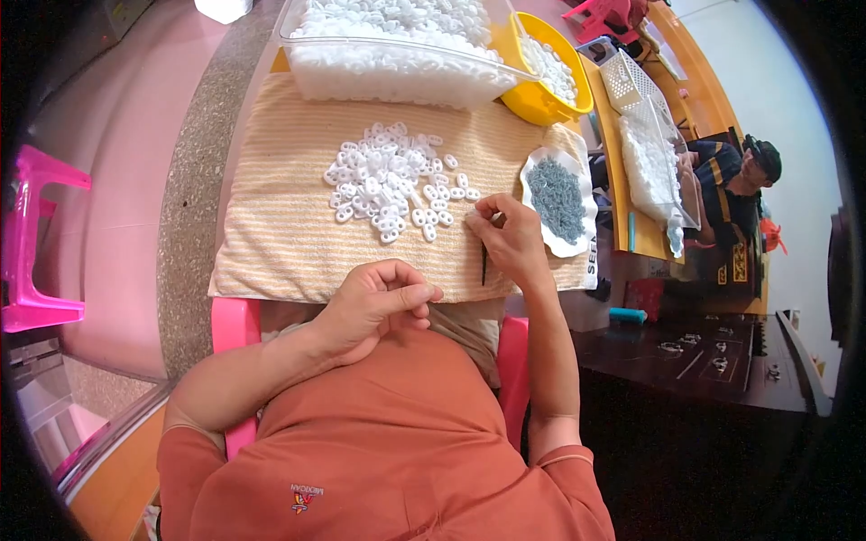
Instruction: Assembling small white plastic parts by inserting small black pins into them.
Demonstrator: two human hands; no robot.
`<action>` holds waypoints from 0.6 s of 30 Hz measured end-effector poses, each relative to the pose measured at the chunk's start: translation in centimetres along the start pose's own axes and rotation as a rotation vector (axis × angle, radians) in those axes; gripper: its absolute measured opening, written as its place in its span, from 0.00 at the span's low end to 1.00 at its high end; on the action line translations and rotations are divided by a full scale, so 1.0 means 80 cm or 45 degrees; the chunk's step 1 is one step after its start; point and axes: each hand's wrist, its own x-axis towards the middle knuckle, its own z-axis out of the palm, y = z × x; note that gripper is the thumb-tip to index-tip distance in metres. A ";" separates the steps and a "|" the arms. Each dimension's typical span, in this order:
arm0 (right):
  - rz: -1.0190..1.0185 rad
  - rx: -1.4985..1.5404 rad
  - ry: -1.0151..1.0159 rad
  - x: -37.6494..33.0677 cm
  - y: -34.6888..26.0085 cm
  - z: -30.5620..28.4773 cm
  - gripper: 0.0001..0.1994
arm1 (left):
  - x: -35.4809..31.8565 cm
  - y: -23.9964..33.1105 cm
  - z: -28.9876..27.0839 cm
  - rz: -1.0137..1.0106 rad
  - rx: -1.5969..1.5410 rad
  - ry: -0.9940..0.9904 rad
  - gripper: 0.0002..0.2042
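A loose pile of small white oval plastic pieces [383, 176], each with two holes, lies on the striped towel [280, 207] in front of me. My left hand [383, 302] is at the towel's near edge, thumb and fingertips pinched together; whatever they hold is too small to make out. To the right of the pile my right hand [514, 239] is also closed in a pinch, its contents hidden. A slim dark stick-like tool [484, 269] shows beside its palm; I cannot tell whether it is held or lying. A white wavy-rimmed plate [577, 245] of tiny grey pieces [557, 200] is nearby.
A clear bin [388, 72] heaped with white pieces stands at the far side, beside a yellow basin [538, 106]. At the right, a person [735, 180] sits by another table with a clear tub [663, 171]. A pink stool [41, 239] stands left.
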 end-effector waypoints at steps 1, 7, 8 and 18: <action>0.001 0.001 0.000 -0.002 0.001 -0.001 0.09 | 0.000 0.000 0.000 0.001 -0.002 0.001 0.04; -0.085 0.039 -0.049 -0.012 0.000 -0.005 0.07 | 0.001 -0.001 -0.002 0.000 -0.006 -0.004 0.04; -0.110 0.123 -0.017 -0.014 0.004 -0.006 0.07 | 0.001 -0.001 -0.002 -0.002 -0.003 -0.006 0.04; 0.017 0.221 0.024 -0.030 0.002 -0.022 0.08 | 0.000 0.000 0.001 -0.013 -0.025 0.003 0.05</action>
